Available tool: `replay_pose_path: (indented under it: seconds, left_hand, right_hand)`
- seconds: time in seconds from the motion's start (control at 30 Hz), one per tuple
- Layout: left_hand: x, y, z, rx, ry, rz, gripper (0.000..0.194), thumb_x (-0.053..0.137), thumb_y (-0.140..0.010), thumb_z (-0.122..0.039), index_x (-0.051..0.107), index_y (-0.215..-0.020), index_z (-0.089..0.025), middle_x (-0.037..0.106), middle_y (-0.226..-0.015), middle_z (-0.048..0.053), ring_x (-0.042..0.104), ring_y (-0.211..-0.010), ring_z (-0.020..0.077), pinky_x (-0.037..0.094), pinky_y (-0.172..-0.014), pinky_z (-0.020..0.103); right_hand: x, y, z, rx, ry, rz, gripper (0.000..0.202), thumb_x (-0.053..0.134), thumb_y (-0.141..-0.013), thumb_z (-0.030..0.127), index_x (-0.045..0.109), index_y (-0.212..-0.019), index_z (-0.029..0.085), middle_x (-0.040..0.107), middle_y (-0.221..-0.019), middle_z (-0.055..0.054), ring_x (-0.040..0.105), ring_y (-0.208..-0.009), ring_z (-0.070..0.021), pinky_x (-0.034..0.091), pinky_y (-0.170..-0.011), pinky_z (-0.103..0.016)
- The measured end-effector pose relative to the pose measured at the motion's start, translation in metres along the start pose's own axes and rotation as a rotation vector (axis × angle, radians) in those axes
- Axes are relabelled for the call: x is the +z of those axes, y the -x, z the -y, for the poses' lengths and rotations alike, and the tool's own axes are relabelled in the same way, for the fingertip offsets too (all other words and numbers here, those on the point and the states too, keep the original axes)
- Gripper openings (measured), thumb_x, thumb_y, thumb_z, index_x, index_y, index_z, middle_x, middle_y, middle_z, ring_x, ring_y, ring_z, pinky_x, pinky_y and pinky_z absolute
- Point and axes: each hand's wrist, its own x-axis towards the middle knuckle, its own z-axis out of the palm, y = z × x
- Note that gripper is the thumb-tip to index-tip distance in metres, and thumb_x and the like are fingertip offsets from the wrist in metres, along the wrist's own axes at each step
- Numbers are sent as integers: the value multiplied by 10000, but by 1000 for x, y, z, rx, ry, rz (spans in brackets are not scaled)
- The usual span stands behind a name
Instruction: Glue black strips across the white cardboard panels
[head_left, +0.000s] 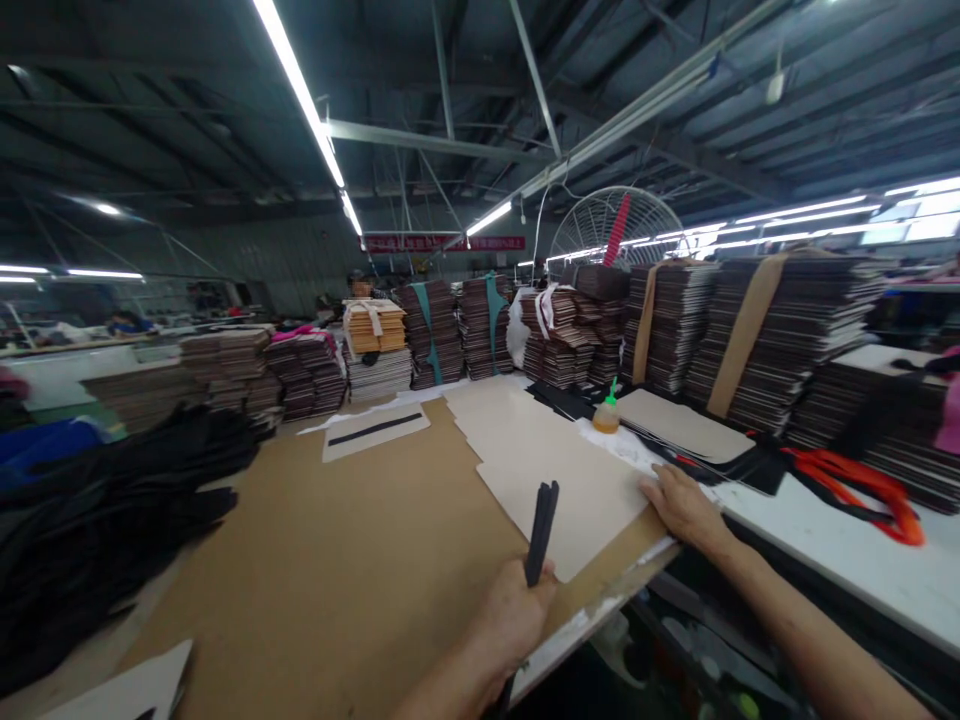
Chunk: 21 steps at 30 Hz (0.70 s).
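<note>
My left hand (514,612) is closed around a small bundle of black strips (541,530), which stick up from the fist above the table's near edge. My right hand (684,505) has its fingers at the right edge of a beige board (566,495), thumb toward the board and fingertips bent over the edge. Beneath and behind that board, more beige boards (487,400) overlap in a staggered row running away from me. Farther left on the brown tabletop (360,540) lies a beige board with a black strip (377,430) across it.
A bottle (606,415) with a green nozzle and amber liquid stands on white cloth beyond my right hand. Black fabric (112,520) is heaped at left. Tied stacks of dark boards (780,330) line the back. Orange straps (862,490) lie at right. A wire-cage fan (619,225) rises behind.
</note>
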Motion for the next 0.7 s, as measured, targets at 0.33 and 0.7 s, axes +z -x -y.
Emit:
replay_pose_path:
  seconds: [0.33, 0.7]
  left_hand:
    - [17, -3, -3, 147, -172, 69, 267, 601, -753, -233, 633, -1011, -173, 677, -1013, 109, 605, -990, 302, 416, -837, 362]
    - [-39, 62, 41, 17, -28, 125, 409, 651, -743, -333, 659, -1137, -222, 692, -1084, 67, 612, -1038, 291, 435, -906, 376]
  right_hand:
    - [8, -16, -17, -77, -57, 130, 564, 380, -908, 489, 588, -1262, 102, 597, -1317, -178, 557, -1205, -304, 393, -1049, -423]
    - [5, 71, 18, -191, 36, -72, 521, 381, -901, 505, 670, -1146, 148, 627, -1284, -153, 522, -1250, -322, 381, -1064, -485]
